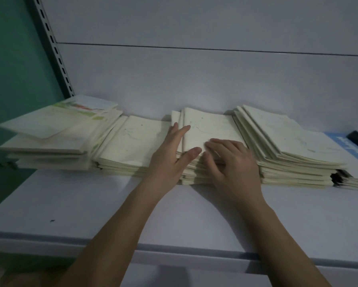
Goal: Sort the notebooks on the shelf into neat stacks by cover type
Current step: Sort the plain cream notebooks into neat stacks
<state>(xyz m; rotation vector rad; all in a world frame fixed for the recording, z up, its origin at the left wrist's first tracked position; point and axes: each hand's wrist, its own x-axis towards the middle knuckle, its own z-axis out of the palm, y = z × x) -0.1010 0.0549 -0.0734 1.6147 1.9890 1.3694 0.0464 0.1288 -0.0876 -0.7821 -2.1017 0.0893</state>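
Notebooks lie in a row of cream-covered stacks along the back of a pale shelf [70, 204], against its rear panel [194, 79]. Both hands work on the middle stack [207, 129], at about 12 o'clock from the person. The left hand [169, 158] lies flat against that stack's left side, its fingers straight and extended toward 12 o'clock and its thumb resting on the top cover near the front edge. The right hand [234, 164] sits at the stack's front right corner with its fingers curled over the edge onto the top notebook, gripping it. Just left, at 11 o'clock, sits a lower stack [132, 141], and at 10 o'clock an untidy stack [55, 129] topped by covers with green and red print. At 1 o'clock stands a tall, fanned stack [287, 146]; beyond it, at 2 o'clock, a blue cover [352, 148] shows.
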